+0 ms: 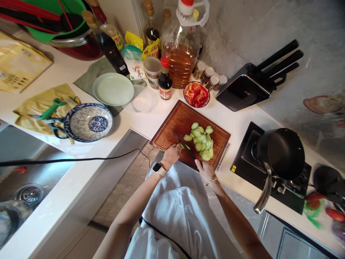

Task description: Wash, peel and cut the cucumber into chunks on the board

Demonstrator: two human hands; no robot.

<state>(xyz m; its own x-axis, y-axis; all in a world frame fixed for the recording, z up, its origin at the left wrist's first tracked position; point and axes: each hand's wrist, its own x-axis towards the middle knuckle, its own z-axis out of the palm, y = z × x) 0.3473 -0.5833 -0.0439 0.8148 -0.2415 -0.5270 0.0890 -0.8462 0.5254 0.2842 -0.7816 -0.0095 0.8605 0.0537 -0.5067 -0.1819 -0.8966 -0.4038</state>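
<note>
A wooden cutting board point(168, 126) lies at the counter's edge in front of me. My right hand point(206, 171) is wrapped round the handle of a dark kitchen knife point(184, 145), its blade pointing up and left across the board. At the board's near left corner, my left hand point(171, 155) has its fingers curled on a small piece of green vegetable point(184, 146) beside the blade. To the right of the knife, pale green vegetable slices point(203, 141) are heaped, several overlapping. Part of the held piece is hidden by my fingers and the knife.
Behind the board stands a bowl of cut red pepper point(196, 94), near a sauce bottle point(165, 81) and a large oil jug point(181, 54). A knife block point(244, 88) is at the back right. A black pan point(281, 154) sits on the stove; a patterned bowl point(78, 122) is left.
</note>
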